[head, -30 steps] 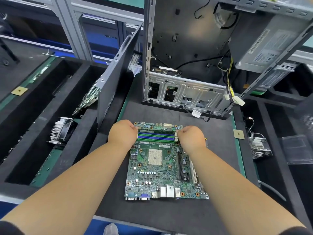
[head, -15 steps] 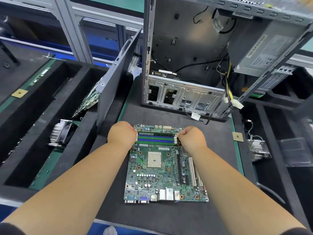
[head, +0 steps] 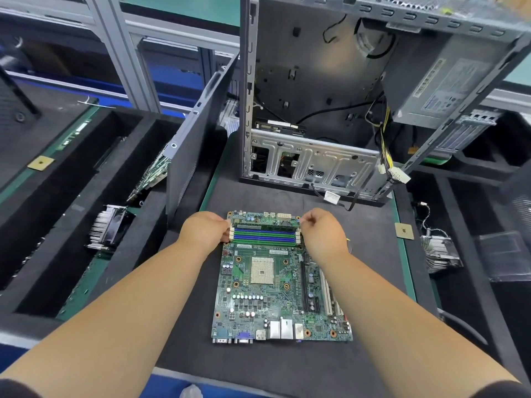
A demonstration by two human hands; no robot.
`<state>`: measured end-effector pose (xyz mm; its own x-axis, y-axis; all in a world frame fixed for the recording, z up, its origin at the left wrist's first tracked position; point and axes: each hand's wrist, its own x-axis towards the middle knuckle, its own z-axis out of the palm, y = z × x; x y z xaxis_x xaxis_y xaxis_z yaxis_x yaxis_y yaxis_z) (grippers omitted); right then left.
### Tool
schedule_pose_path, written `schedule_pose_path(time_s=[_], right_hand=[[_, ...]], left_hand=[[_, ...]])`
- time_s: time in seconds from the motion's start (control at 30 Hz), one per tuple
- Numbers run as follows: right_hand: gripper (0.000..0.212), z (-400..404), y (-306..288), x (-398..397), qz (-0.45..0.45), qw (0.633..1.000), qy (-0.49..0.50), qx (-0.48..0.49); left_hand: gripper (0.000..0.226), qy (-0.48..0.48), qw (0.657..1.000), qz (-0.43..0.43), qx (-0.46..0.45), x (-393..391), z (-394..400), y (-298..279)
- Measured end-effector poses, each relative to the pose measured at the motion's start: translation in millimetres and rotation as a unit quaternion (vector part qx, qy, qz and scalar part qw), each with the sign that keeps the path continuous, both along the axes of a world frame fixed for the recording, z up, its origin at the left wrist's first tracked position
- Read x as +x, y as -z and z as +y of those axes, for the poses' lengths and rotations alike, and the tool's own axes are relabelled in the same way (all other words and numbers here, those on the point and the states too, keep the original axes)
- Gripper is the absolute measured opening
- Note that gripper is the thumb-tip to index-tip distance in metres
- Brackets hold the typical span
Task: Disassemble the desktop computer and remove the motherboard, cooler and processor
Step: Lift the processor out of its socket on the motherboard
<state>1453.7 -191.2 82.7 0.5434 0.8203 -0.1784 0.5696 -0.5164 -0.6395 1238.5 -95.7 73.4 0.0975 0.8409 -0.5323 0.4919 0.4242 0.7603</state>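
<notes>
1. Nearest, at lower centre of the frame, a green rectangular motherboard (head: 283, 285) lies flat on the dark grey felt mat (head: 370, 242), its bare square processor socket (head: 261, 270) mid-board.
2. Just beyond, the left hand (head: 205, 230) and right hand (head: 323, 232) sit at opposite ends of the blue and green memory slots (head: 264, 236), fingers curled and pinching the end of a memory stick (head: 263, 224) there.
3. Farther up, the open grey metal computer case (head: 330, 96) stands upright, with a finned cooler (head: 108, 228) in the black tray at left.
</notes>
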Motion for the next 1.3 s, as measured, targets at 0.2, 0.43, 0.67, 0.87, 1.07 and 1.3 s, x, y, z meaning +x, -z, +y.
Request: schedule_pose_path(time_s=[0.2,0.43,0.67,0.87,1.07,1.3], right_hand=[[0.021,7.2,-1.3,-9.2,-0.153,0.966,-0.207,0.002],[0.015,9.6,-6.7,-9.9,-0.137,0.969,-0.204,0.027],[0.011,0.9,-23.1,-1.1,-0.077,0.978,-0.183,0.059],[0.021,-30.3,-50.3,16.6,-0.126,0.966,-0.206,0.097],[0.013,-69.3,-73.7,57.8,-0.023,0.99,-0.122,0.069],[0.006,-122.7,-79.4,140.6,0.073,0.987,0.072,0.121]], left_hand=[[0.014,0.063,0.983,0.079,0.156,-6.7,-14.6,-7.2],[0.02,0.147,0.964,0.067,0.211,-8.1,-22.3,-9.2],[0.005,0.136,0.958,-0.016,0.253,1.4,-23.3,-29.4],[0.009,0.197,0.957,-0.053,0.205,39.7,-31.6,-53.1],[0.011,0.251,0.938,-0.105,0.216,100.1,-54.4,-75.6],[0.007,0.244,0.937,-0.159,0.191,158.3,-77.9,-85.8]])
